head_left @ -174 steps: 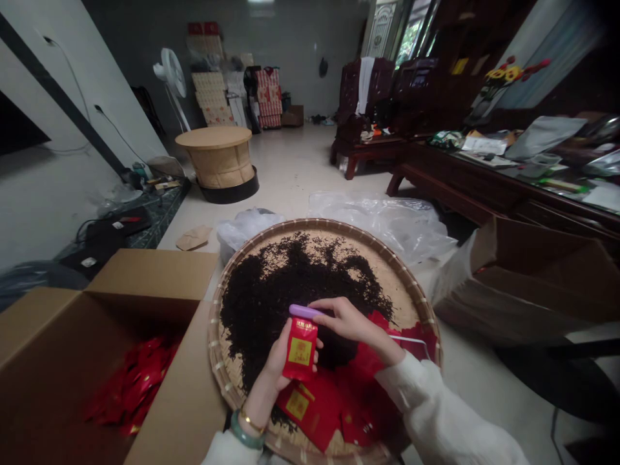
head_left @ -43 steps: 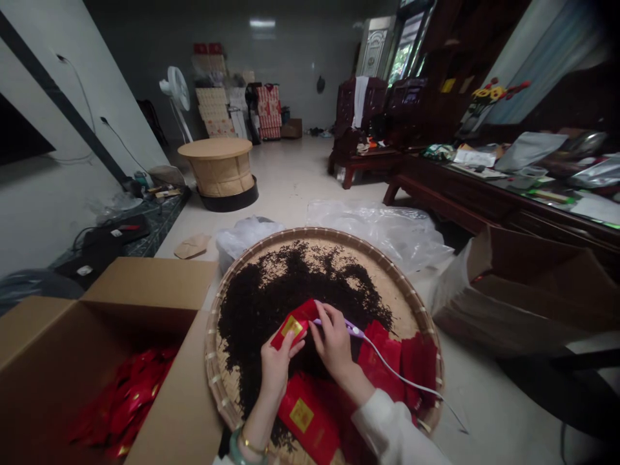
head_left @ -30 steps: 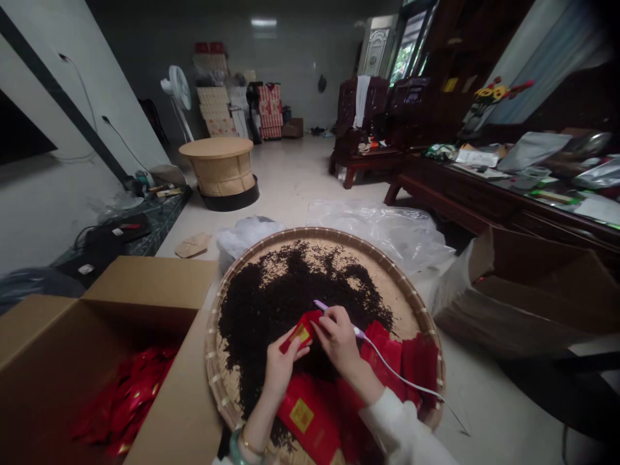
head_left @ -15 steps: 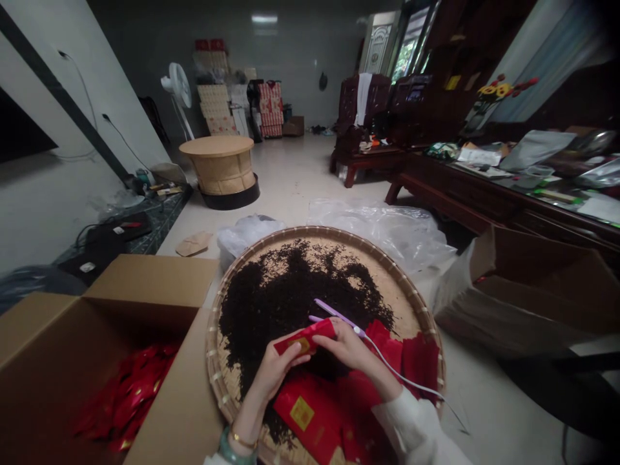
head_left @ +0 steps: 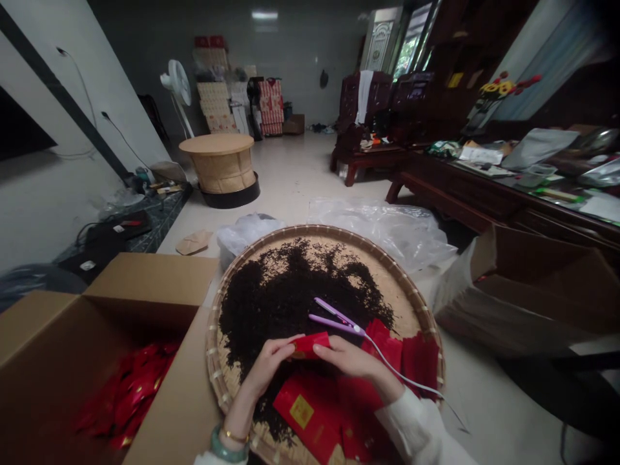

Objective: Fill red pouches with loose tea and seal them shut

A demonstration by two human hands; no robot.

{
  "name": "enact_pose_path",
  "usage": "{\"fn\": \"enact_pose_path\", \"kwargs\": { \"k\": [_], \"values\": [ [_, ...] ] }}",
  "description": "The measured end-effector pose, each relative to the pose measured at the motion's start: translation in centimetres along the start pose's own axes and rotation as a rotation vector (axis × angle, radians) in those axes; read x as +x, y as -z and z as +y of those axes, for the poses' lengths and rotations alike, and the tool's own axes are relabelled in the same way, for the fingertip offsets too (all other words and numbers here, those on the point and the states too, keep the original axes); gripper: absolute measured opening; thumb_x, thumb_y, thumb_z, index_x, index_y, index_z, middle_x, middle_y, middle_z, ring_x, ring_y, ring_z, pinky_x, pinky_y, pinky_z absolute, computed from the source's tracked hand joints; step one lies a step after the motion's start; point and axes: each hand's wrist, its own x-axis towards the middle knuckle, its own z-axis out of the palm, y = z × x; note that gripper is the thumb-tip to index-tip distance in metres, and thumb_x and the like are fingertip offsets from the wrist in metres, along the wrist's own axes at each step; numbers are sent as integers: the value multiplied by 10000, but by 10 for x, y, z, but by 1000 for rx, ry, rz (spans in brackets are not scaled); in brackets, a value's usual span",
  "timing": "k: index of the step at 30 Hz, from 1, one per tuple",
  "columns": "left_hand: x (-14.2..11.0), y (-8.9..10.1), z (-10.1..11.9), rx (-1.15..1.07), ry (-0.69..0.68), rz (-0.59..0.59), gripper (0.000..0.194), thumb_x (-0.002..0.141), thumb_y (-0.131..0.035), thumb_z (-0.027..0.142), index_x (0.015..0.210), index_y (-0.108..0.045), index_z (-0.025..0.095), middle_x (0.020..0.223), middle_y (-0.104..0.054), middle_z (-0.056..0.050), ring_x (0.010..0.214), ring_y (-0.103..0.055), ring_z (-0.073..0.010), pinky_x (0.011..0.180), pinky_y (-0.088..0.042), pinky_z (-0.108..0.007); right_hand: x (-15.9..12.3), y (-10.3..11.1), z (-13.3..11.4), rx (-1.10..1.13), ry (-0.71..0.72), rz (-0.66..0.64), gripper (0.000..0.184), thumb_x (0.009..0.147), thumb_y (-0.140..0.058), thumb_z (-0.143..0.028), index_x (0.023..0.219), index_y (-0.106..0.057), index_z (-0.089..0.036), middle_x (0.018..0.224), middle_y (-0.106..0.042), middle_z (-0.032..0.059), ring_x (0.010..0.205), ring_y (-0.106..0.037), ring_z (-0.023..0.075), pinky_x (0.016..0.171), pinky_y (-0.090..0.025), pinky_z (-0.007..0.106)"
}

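While our left grip (head_left: 271, 361) and right grip (head_left: 343, 356) pinch the red packet (head_left: 311, 345) above the bamboo tray (head_left: 409, 297), a purple flat iron (head_left: 339, 325) lies just beyond; red pouches (head_left: 317, 413) crowd the near side, a cardboard carton (head_left: 150, 278) our left.

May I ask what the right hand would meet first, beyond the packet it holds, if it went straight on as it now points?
Most likely the left hand, which holds the other end of the same red packet, though depth is hard to judge from this single view.
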Motion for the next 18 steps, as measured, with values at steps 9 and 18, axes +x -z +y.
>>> {"fn": "enact_pose_path", "kwargs": {
  "k": [9,18],
  "values": [
    [-2,1,16,-84,100,-33,381,675,-703,356,985,-747,140,919,-756,-115,851,-661,-257,795,-485,-342,0,-3,8,127,-91,-71,671,853,-387,-678,1182,-628,-146,1139,-665,106,1080,-602,234,1040,-373,418],
    [4,3,20,134,-72,124,338,679,-724,341,986,-742,201,1024,-741,-97,968,-667,-277,885,-490,-362,3,4,10,-342,39,93,544,953,-258,-556,1003,-685,-223,920,-715,38,973,-625,201,989,-430,433]
  ]
}}
